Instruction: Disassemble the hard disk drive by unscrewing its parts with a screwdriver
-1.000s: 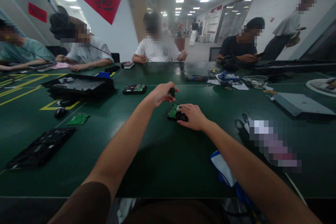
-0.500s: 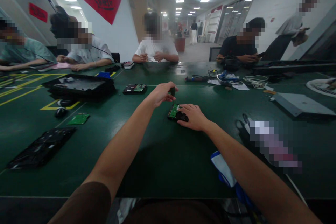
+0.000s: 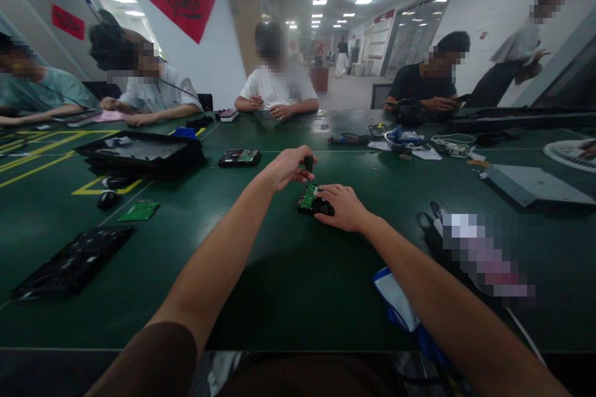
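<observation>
A hard drive point(image 3: 307, 199) with a green circuit board facing up lies on the dark green table point(image 3: 279, 279). My right hand point(image 3: 342, 206) grips its right end, with fingers over the top and the thumb at the near edge. In my left hand point(image 3: 289, 169) is a screwdriver point(image 3: 309, 164), its dark handle upright between the fingertips. The shaft is thin and points down at the board; whether its tip touches a screw is too small to tell.
Left lie a second hard drive point(image 3: 239, 157), a black tray point(image 3: 142, 152), a loose green circuit board point(image 3: 139, 210) and a black casing point(image 3: 74, 260). Right are a grey metal box point(image 3: 535, 185), a bowl point(image 3: 404, 139), cables and a blue-white glove point(image 3: 395, 298). Several people sit opposite.
The screwdriver handle has tilted slightly to the right in my left fingers. My right hand and the hard drive stay in place. Across the table, a person's hands have shifted slightly.
</observation>
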{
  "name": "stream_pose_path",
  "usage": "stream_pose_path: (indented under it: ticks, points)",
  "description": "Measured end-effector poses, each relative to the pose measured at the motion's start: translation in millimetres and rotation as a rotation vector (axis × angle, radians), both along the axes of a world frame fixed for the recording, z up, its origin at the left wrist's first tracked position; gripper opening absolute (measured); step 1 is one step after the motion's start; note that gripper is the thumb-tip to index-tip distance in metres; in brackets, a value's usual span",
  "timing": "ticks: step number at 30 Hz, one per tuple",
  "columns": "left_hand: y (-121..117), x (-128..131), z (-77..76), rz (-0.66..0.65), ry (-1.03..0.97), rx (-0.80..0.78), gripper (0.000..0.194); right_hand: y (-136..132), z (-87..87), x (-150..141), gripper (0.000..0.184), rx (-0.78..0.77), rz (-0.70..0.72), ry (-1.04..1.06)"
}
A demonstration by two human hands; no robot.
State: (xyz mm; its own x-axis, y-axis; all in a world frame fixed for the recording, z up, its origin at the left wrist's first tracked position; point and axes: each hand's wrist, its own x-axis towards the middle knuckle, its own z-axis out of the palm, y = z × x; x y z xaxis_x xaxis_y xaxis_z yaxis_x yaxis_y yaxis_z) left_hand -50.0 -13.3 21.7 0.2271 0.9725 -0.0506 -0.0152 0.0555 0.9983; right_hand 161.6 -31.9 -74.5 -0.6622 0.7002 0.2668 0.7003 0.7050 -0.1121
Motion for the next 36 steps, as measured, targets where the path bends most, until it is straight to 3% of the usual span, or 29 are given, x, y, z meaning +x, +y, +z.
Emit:
stream_pose_path:
  ticks: [6, 14, 21, 28, 36]
  points:
    - [-3.9, 2.2, 3.4, -0.113, -0.031, -0.063, 0.023, -0.4, 0.9, -0.3, 0.062, -0.005, 0.003, -0.001]
    - [-0.8, -0.6, 0.8, 0.024, 0.049, 0.013, 0.024, -0.9, 2.4, 0.2, 0.062, -0.014, -0.002, -0.01]
    - [0.8, 0.8, -0.8, -0.104, -0.048, -0.071, 0.023, -1.7, 3.5, -0.6, 0.062, -0.025, -0.008, -0.011]
    - [0.4, -0.6, -0.5, -0.033, -0.008, -0.022, 0.024, -2.7, 4.8, -0.3, 0.061, -0.019, 0.0, -0.012]
    - [-2.2, 1.2, 3.9, -0.059, -0.019, -0.075, 0.02, -1.6, 3.4, -0.3, 0.062, -0.015, -0.003, -0.016]
